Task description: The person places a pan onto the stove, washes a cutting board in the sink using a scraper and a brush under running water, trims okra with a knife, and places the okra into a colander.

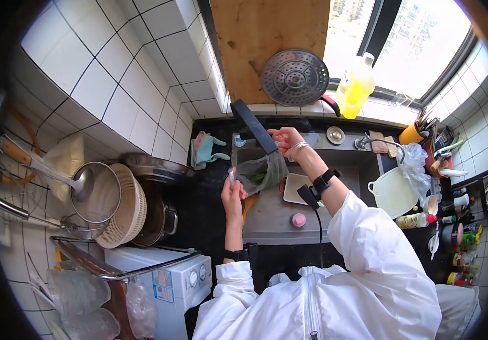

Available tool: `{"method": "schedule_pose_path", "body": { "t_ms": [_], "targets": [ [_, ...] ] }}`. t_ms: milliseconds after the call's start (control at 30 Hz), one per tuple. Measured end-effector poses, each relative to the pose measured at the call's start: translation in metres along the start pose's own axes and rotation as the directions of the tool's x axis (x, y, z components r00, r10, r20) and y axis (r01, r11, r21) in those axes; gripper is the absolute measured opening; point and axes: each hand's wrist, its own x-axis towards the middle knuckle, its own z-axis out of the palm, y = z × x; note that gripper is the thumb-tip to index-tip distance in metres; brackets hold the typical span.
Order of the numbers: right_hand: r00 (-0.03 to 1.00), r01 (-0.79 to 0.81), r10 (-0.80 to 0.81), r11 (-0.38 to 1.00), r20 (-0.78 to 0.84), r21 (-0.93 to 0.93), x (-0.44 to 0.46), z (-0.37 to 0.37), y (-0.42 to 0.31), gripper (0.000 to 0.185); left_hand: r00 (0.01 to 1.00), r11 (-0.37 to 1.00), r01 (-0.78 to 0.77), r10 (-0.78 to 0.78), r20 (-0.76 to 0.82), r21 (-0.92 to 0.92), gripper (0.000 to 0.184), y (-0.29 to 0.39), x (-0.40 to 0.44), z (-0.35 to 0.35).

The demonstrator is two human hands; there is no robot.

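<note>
A clear plastic bag (271,171) hangs over the left part of the sink (340,229), with something green (257,177) showing inside it. At its left edge, my left hand (232,195) is closed on the plastic. My right hand (287,140) is higher up, its fingers bent around the bag's upper right edge. A long dark flat bar (253,126) slants just left of my right fingers; I cannot tell whether they touch it. In the sink stand a white rectangular tray (296,188) with a red handle and a small pink-topped container (298,220).
Blue-green gloves (207,150) lie left of the sink. Beyond it are a perforated steamer plate (295,77) and a bottle of yellow liquid (357,88). A pale cutting board (392,192) is on the right. Pots and a cream colander (128,207) crowd the left.
</note>
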Motion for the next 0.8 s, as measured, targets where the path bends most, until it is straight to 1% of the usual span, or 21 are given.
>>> {"method": "schedule_pose_path", "body": {
  "t_ms": [33, 67, 100, 133, 167, 233, 267, 300, 333, 400, 433, 467, 533, 567, 633, 667, 700, 733, 800],
  "targets": [
    [1.0, -0.002, 0.001, 0.998, -0.018, -0.064, -0.007, 0.0, 0.002, 0.034, 1.0, 1.0, -0.01, 0.01, 0.011, 0.02, 0.043, -0.002, 0.002, -0.001],
    [0.995, 0.057, -0.078, 0.96, -0.066, -0.274, -0.009, -0.008, 0.006, 0.034, 1.0, 0.999, -0.014, 0.013, 0.021, 0.033, 0.043, -0.002, 0.002, -0.001],
    [0.981, 0.103, -0.167, 0.874, -0.095, -0.475, -0.013, -0.018, 0.006, 0.035, 0.999, 0.999, -0.021, 0.02, 0.033, 0.048, 0.043, -0.001, 0.003, 0.0],
    [0.96, 0.132, -0.26, 0.744, -0.102, -0.655, -0.017, -0.026, 0.005, 0.035, 0.998, 0.998, -0.031, 0.028, 0.047, 0.061, 0.043, 0.001, 0.006, 0.001],
    [0.951, 0.15, -0.304, 0.621, -0.061, -0.769, -0.023, -0.034, 0.002, 0.034, 0.998, 0.993, -0.032, 0.024, 0.065, 0.118, 0.043, 0.003, 0.01, 0.002],
    [0.857, 0.321, -0.494, 0.29, 0.147, -0.902, -0.034, -0.048, 0.003, 0.034, 0.995, 0.973, -0.035, 0.013, 0.101, 0.226, 0.043, 0.006, 0.019, 0.002],
    [0.791, 0.378, -0.551, 0.1, 0.265, -0.92, -0.042, -0.05, 0.005, 0.033, 0.992, 0.958, -0.06, 0.026, 0.123, 0.279, 0.043, 0.007, 0.023, 0.003],
    [0.707, 0.446, -0.581, -0.077, 0.404, -0.892, -0.048, -0.052, 0.007, 0.028, 0.988, 0.94, -0.087, 0.04, 0.147, 0.33, 0.043, 0.008, 0.027, 0.004],
    [0.756, 0.407, -0.489, -0.168, 0.435, -0.898, -0.057, -0.055, 0.006, 0.026, 0.984, 0.918, -0.116, 0.053, 0.172, 0.379, 0.043, 0.008, 0.031, 0.005],
    [0.846, 0.343, -0.287, -0.351, 0.449, -0.871, -0.092, -0.043, 0.002, 0.022, 0.979, 0.896, -0.138, 0.061, 0.192, 0.422, 0.043, 0.008, 0.032, 0.007],
    [0.869, 0.297, -0.247, -0.433, 0.429, -0.851, -0.1, -0.045, 0.006, 0.016, 0.977, 0.884, -0.148, 0.063, 0.202, 0.443, 0.043, 0.007, 0.032, 0.008],
    [0.884, 0.28, -0.199, -0.499, 0.423, -0.82, -0.107, -0.048, 0.008, 0.014, 0.976, 0.892, -0.147, 0.061, 0.209, 0.428, 0.044, 0.007, 0.031, 0.009],
    [0.913, 0.251, -0.104, -0.618, 0.394, -0.745, -0.119, -0.055, 0.016, 0.011, 0.973, 0.906, -0.139, 0.05, 0.224, 0.399, 0.045, 0.004, 0.027, 0.012],
    [0.908, 0.247, -0.113, -0.636, 0.405, -0.731, -0.123, -0.058, 0.024, 0.01, 0.973, 0.911, -0.152, 0.07, 0.22, 0.384, 0.045, 0.0, 0.024, 0.012],
    [0.935, 0.187, -0.098, -0.678, 0.34, -0.711, -0.126, -0.059, 0.04, 0.013, 0.972, 0.917, -0.18, 0.11, 0.209, 0.355, 0.046, -0.007, 0.02, 0.012],
    [0.944, 0.163, -0.101, -0.688, 0.315, -0.707, -0.126, -0.06, 0.048, 0.014, 0.973, 0.917, -0.174, 0.104, 0.206, 0.358, 0.046, -0.012, 0.019, 0.01],
    [0.958, 0.123, -0.089, -0.73, 0.272, -0.672, -0.125, -0.057, 0.056, 0.013, 0.975, 0.916, -0.167, 0.097, 0.202, 0.364, 0.046, -0.016, 0.018, 0.006],
    [0.956, 0.116, -0.094, -0.746, 0.277, -0.656, -0.125, -0.061, 0.063, 0.011, 0.976, 0.915, -0.158, 0.088, 0.198, 0.372, 0.047, -0.02, 0.016, 0.001],
    [0.952, 0.1, -0.106, -0.777, 0.286, -0.621, -0.116, -0.073, 0.077, 0.009, 0.98, 0.879, -0.131, 0.044, 0.195, 0.459, 0.047, -0.021, 0.012, -0.003]
  ]
}}
